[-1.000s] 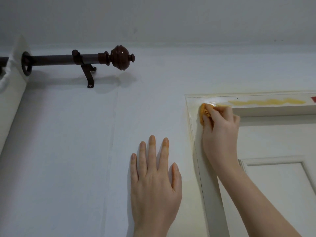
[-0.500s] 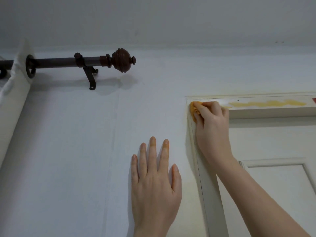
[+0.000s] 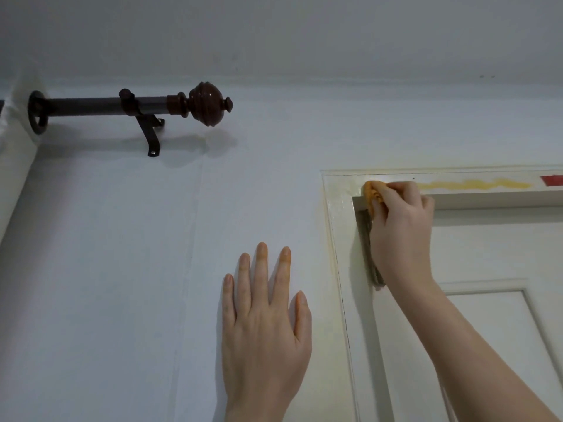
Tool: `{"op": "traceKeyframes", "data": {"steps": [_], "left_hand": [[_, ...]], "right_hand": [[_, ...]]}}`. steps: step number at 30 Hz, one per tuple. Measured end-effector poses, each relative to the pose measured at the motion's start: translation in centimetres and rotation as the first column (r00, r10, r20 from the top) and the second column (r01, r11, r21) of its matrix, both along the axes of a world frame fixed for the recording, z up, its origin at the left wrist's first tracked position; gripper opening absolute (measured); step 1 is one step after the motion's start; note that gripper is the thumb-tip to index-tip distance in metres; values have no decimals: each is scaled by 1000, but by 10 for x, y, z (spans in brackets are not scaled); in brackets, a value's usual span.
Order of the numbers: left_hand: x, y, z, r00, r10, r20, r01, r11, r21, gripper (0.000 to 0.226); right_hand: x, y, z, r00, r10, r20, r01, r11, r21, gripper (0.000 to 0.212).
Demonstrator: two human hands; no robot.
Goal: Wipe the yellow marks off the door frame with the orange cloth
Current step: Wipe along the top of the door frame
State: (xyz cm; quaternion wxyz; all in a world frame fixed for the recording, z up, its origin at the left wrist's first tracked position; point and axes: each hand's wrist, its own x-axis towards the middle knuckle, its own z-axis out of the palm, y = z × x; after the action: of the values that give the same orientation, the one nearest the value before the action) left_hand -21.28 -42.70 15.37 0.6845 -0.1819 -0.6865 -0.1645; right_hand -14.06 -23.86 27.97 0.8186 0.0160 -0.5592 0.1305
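Observation:
My right hand (image 3: pixel 400 229) presses a bunched orange cloth (image 3: pixel 372 194) against the top bar of the cream door frame (image 3: pixel 338 226), near its upper left corner. A wavy yellow mark (image 3: pixel 475 185) runs along the top bar to the right of the cloth. The frame's corner to the left of the cloth looks wet and free of yellow. My left hand (image 3: pixel 265 324) lies flat on the white wall left of the frame, fingers spread, holding nothing.
A dark brown curtain rod (image 3: pixel 128 106) with a round finial and bracket sticks out of the wall at upper left, with a white curtain (image 3: pixel 15 181) on it. A red patch (image 3: pixel 552 180) sits at the frame's far right. The white door (image 3: pixel 487 330) fills the frame.
My right hand with the cloth slid left to the frame's corner, then back right toward the yellow mark. My left hand stayed flat on the wall.

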Motion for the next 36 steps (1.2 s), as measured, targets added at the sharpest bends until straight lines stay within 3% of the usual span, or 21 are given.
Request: {"op": "traceKeyframes", "data": {"steps": [5,10,15,20,25,30,36], "left_hand": [[1,1,1,1000,-2,5,2,1000,10,69],[4,1,0,1000,-8,13,8,1000,19,67],[8,5,-1,1000,-12,17,12,1000,-1,68],[10,14,-10,999,-47,12,48,998,-29,69],[15,29,-10,998,-64,-5,64,997,-41,69],[22,49,-11,997,-75,-1,75,996,-44,69],[25,75,0,996,-78,-33,76,996,-45,71]], "right_hand": [[-5,-8,9,999,-38,32,33,990,139,27],[4,16,-2,1000,-21,-15,21,999,-24,25],[-1,3,2,997,-57,45,51,991,127,29],[7,26,-5,1000,-20,-1,20,1000,-10,27],[3,15,0,997,-75,34,70,989,129,26],[12,43,0,997,-79,3,79,997,1,29],[8,44,1,997,-76,3,75,988,132,27]]}}
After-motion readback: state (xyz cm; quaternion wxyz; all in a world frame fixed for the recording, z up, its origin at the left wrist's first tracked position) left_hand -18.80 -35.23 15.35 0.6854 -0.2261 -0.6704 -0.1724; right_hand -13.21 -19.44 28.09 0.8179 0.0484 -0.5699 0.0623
